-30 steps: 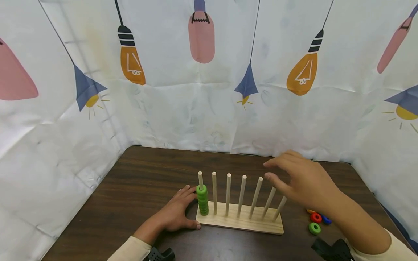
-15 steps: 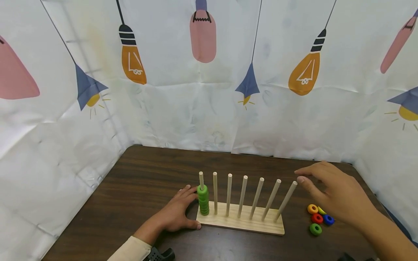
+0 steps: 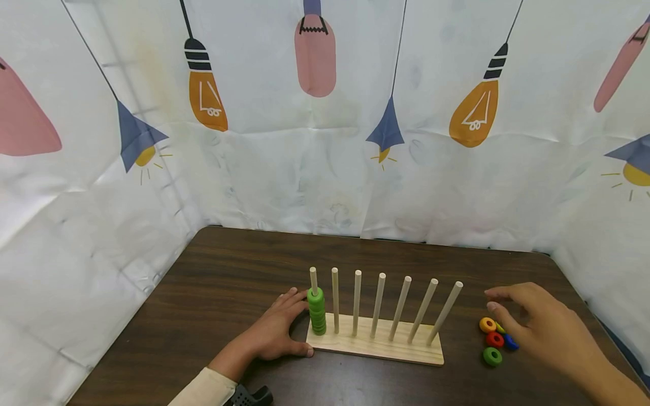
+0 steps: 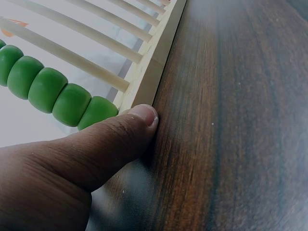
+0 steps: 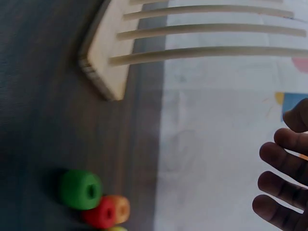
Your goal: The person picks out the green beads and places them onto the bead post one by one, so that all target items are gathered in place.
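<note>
A wooden peg rack with a pale flat base (image 3: 376, 343) and several upright pegs stands on the table. Green beads (image 3: 317, 313) fill most of its leftmost peg. My left hand (image 3: 276, 332) rests at the rack's left end, fingers extended near the bead stack. In the left wrist view its thumb (image 4: 113, 139) touches the base's corner. My right hand (image 3: 550, 330) hovers over the right side of the table, fingers apart and holding nothing. Below its fingertips lie loose beads: orange (image 3: 487, 325), red (image 3: 495, 339), green (image 3: 492, 356), plus partly hidden blue (image 3: 510, 342) and yellow ones.
The dark wood-grain table (image 3: 244, 259) carries the rack and beads. A white cloth (image 3: 284, 180) printed with lamps and bulbs hangs behind and beside it. The rack's other pegs (image 3: 380, 304) bear no beads.
My right hand has moved from above the rack's right pegs rightward and down to the loose beads, uncovering those pegs. My left hand stays in place at the rack's left end.
</note>
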`<state>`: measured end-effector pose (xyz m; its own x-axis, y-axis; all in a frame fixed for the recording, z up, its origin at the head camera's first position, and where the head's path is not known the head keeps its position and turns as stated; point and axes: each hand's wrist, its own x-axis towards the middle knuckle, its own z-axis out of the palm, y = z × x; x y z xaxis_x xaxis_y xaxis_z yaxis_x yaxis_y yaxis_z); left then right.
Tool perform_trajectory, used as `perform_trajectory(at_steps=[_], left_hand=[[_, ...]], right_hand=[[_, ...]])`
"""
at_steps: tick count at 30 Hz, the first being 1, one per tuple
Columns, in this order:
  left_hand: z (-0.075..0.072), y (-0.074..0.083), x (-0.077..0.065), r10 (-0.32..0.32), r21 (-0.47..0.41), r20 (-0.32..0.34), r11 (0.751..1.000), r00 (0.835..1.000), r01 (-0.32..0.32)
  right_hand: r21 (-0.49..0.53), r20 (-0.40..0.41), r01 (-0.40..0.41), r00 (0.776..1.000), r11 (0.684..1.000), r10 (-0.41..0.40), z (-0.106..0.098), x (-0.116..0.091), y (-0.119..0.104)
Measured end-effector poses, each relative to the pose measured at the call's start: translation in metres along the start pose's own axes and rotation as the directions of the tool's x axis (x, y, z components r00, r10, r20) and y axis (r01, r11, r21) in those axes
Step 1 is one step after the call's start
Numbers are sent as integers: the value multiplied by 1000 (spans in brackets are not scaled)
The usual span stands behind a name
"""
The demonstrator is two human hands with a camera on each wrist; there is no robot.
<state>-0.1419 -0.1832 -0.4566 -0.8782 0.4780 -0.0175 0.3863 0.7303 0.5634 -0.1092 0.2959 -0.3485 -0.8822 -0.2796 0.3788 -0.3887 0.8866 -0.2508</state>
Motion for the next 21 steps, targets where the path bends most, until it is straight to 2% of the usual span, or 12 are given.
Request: perform_trajectory(at_steps=[6,12,16,21], left_hand=[[0,2,1,7,7,-1,1000,1000,-7],[0,2,1,9,2,2,1000,1000,-9],[-1,1,1,7,1,4,1000,1000,-7],[1,-1,1,4,16,2,1000,1000,-4]], right_hand=[[27,91,-118,989,993,115,16,-18,16],[21,224,-232,949,972,222,31,-33,29],[6,275,-269,926,963,257,42,-44,37],[-15,288,-279,919,960,271,56,-55,43]])
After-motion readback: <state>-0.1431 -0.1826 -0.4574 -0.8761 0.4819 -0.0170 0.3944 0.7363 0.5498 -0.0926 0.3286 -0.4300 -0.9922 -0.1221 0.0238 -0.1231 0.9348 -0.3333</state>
